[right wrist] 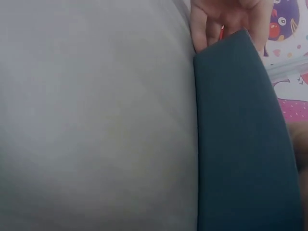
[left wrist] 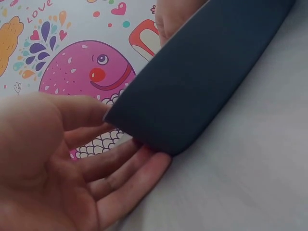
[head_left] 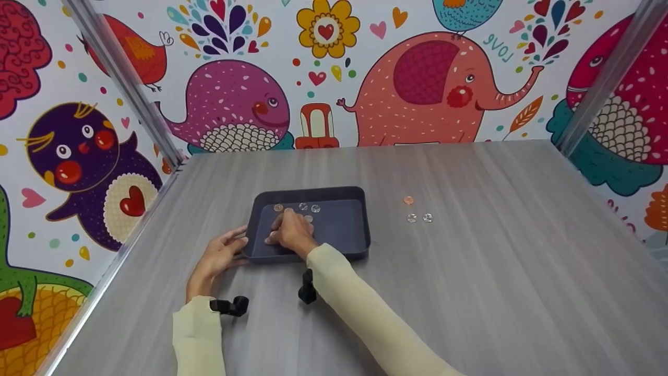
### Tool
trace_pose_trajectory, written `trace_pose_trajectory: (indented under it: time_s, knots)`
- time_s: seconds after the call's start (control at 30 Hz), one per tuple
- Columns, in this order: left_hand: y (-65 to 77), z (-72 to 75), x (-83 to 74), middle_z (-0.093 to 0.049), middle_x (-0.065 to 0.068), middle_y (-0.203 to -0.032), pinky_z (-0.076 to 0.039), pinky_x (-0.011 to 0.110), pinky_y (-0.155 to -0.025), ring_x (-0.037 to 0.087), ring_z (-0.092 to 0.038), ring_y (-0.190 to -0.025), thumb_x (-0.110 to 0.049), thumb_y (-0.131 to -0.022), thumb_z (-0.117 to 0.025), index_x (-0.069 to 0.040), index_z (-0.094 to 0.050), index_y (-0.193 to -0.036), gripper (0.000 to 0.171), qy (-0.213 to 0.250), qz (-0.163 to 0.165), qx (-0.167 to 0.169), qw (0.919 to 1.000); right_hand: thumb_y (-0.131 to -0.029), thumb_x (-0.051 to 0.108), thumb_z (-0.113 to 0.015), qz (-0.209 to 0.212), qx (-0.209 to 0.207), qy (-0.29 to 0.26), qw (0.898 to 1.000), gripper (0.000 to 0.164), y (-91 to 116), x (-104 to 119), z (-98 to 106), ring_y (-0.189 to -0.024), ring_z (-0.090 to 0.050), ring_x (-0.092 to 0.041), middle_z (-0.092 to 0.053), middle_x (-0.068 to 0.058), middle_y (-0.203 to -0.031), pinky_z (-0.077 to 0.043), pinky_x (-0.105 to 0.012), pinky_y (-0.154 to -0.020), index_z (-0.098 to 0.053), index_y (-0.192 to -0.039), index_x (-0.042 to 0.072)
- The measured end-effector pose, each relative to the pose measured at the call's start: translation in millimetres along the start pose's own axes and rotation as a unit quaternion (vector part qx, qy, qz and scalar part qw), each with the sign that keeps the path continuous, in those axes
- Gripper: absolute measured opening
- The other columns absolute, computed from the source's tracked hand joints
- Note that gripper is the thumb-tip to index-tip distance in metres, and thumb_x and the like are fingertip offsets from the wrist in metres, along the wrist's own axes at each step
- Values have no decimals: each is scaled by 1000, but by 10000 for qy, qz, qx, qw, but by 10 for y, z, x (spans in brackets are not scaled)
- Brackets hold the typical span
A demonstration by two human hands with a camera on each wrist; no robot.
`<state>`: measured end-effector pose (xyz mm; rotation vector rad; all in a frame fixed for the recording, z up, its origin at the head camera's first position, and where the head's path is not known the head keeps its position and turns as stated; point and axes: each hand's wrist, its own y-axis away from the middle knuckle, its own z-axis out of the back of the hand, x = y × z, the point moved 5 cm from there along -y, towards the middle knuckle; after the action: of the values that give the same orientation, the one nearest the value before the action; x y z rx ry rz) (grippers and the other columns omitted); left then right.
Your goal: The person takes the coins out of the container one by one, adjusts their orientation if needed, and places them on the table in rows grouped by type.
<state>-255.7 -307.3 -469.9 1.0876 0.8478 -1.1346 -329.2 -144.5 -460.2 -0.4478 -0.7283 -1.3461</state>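
Observation:
A dark grey tray [head_left: 342,224] stands on the table with a few coins in it. A copper coin [head_left: 278,208] lies near its back left, and silver coins [head_left: 315,208] lie to the right of that. My right hand [head_left: 295,232] reaches down inside the tray at its left, fingers bent toward the floor; whether a coin is between the fingertips I cannot tell. Fairly straight, the fingers of my left hand [head_left: 219,256] touch the outside of the tray at its front left corner. The left wrist view shows this hand [left wrist: 110,168] against the dark wall.
To the right of the tray, a copper coin [head_left: 408,200] lies behind two silver coins [head_left: 412,218] on the grey wooden table [head_left: 496,261]. A wall [head_left: 282,26] printed with cartoon animals rises at the back, with metal posts [head_left: 125,83] at the corners.

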Motion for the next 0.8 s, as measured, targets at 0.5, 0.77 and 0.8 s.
trace_pose_trajectory:
  time_s: [0.5, 0.77, 0.8]
  knots:
    - [2, -16, 13, -45, 32, -149, -60, 37, -90, 36, -58, -128, -11, -106, -48, -1, -35, -154, 51, 37, 6, -17, 10000, -75, 21, -90, 306, 394, 173, 9986, 26, 11, -13, 16, -75, -55, -10, -69, 7, -80, -50, -35, -93, -65, -79, 16]
    - [6, -11, 3, -45, 31, -149, -60, 36, -89, 35, -59, -126, -12, -105, -49, -2, -36, -154, 51, 88, 34, -29, 10000, -75, 25, -90, 484, 295, 367, 9977, 31, 10, -13, 34, -80, -53, -12, -63, 2, -89, -52, -32, -82, -65, -87, 13]
    - [7, -12, 3, -45, 32, -149, -60, 36, -89, 34, -60, -125, -12, -106, -49, -2, -36, -154, 51, 66, 16, -13, 10000, -75, 25, -90, 518, 294, 390, 9975, 30, 9, -14, 31, -80, -54, -12, -64, 1, -91, -52, -32, -81, -65, -86, 13]
